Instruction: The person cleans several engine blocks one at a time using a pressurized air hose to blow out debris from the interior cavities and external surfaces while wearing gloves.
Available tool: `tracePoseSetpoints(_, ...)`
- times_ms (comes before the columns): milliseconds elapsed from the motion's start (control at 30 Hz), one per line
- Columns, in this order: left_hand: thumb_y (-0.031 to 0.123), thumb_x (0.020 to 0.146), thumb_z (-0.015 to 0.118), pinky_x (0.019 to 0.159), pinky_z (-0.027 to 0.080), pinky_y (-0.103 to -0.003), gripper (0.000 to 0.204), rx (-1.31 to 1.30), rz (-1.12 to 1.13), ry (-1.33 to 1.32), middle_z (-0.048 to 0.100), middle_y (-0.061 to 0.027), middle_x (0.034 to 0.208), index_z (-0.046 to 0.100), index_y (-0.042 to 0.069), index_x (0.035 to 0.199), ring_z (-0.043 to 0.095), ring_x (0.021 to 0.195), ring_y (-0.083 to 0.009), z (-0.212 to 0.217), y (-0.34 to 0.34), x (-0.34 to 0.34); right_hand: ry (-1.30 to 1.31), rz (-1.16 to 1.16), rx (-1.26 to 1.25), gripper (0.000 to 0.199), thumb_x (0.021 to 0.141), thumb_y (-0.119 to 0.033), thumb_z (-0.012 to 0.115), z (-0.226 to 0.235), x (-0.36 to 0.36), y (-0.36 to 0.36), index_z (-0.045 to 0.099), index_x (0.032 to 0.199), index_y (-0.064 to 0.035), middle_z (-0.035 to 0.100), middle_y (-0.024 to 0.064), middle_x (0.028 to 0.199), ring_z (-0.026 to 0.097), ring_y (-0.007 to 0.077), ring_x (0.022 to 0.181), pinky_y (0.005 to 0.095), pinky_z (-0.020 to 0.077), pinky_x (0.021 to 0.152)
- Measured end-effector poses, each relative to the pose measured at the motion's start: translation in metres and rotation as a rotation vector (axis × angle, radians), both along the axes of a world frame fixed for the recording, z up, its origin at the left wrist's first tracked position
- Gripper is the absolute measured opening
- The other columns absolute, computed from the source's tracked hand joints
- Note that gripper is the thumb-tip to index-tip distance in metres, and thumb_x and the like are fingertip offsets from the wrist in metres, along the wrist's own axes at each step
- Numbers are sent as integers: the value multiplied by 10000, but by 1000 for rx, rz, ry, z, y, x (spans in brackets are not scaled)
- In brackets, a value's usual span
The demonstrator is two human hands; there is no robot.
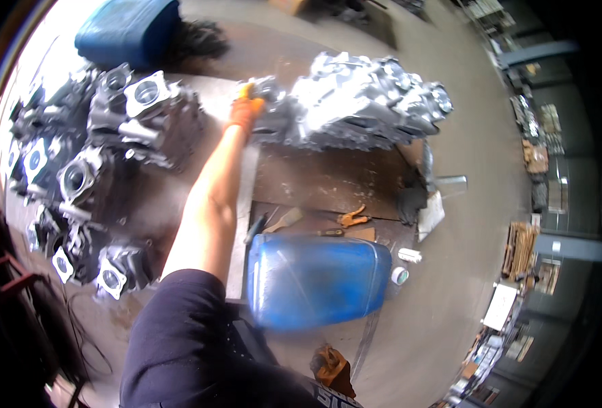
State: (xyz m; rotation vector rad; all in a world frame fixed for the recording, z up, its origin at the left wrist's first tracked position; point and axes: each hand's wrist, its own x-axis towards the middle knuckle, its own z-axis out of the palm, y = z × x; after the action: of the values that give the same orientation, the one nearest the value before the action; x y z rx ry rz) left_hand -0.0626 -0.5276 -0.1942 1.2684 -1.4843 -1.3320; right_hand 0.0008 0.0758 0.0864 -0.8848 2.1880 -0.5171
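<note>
My left hand [245,111], in an orange glove, reaches far forward with the arm stretched out. Its fingers are closed at the near end of a grey metal casting [268,112], blurred by motion. That casting sits against a row of shiny silver castings [362,102] along the bench's far side. Low in the picture, close to my body, is my right hand [331,370] in a brown-orange glove; how its fingers are set does not show clearly. Several more castings with round flanged openings [80,178] stand on the left table.
A blue plastic drum [318,280] lies nearest me, with another blue container [127,30] at the far left. Between the drum and the castings are a brush [284,220] and an orange glove [353,217]. A white roll [399,275] stands right of the drum. Stacked goods [521,251] line the right wall.
</note>
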Motion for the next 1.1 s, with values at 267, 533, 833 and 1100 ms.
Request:
tracePoseSetpoints(267,102,770,639,975,418,-398,499,-372,116,-298,569,-171,1200,523,83,1255,525,1132,-346,87,197,151,-327,-202,-32,266,973,-163,448,-6,-8,-38,487,1166,15,593,108,1026,598,156,752,288,492,658)
tracePoseSetpoints(533,104,783,516,941,438,-410,579,-81,402,-1547,511,-104,1274,415,206,1344,473,1194,-308,78,262,477,-296,150,48,285,922,-72,506,8,-21,-38,499,1180,47,528,185,1211,539,283,1058,321,438,911)
tracePoseSetpoints(833,153,734,700,488,473,-398,230,911,819,-66,611,-129,833,614,23,903,587,622,-247,-6,306,532,-473,-20,-68,347,940,-156,533,-11,-20,21,493,1240,15,592,48,1070,598,108,822,231,483,613)
tracePoseSetpoints(1100,153,685,716,858,475,-378,516,361,257,-711,633,-208,1096,574,3,1158,613,1028,-325,112,343,395,-502,-271,-269,449,896,18,504,13,-34,94,423,1338,11,538,80,1271,545,127,1054,241,459,851)
